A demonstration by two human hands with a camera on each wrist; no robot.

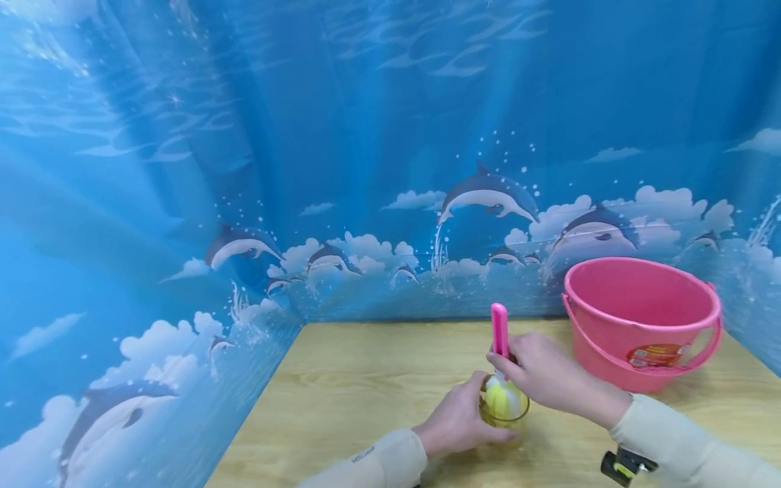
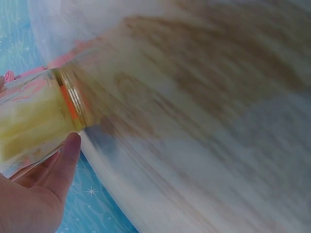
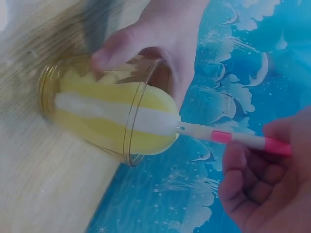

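Note:
A clear amber-tinted glass (image 3: 48, 92) stands on the wooden table, its mouth facing up. My left hand (image 1: 459, 415) grips it round the side, thumb and fingers on opposite walls. Inside sits the yellow and white sponge head of a bottle brush (image 3: 155, 114), its top bulging slightly out of the rim. My right hand (image 1: 543, 373) holds the brush's pink and white handle above the glass, and the pink end rises past the fingers. In the left wrist view the glass (image 2: 34, 116) shows the yellow sponge through its wall.
A pink bucket (image 1: 634, 328) with a pink handle stands to the right, behind my right forearm. The light wooden table (image 1: 366, 366) ends at a blue curtain (image 1: 366, 135) printed with dolphins. A dark device (image 1: 625, 466) is strapped beneath the right sleeve.

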